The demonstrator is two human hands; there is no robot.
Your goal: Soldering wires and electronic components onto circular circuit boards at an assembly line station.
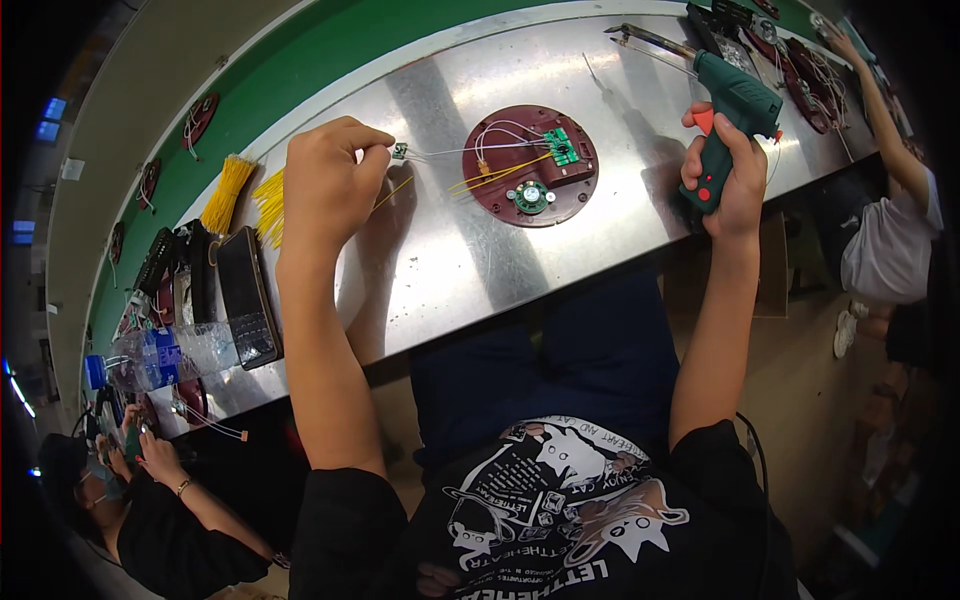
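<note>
My left hand [335,178] pinches a small green circuit board [400,151] at its fingertips, just above the metal bench. White wires run from that board to a round maroon housing [483,207] lying to its right. Inside the housing are a larger green circuit board [562,147], a small round speaker [531,197] and loose yellow wires [490,181]. In my right hand [735,180] is a green soldering gun [738,92] with a red trigger. Its tip points up and left, well away from both boards.
Bundles of yellow wire [228,195], a dark phone [247,290] and a plastic bottle [165,357] lie on the left. More maroon housings [806,88] with wires sit at the far right. Co-workers are seated at lower left [165,520] and standing at right [893,240].
</note>
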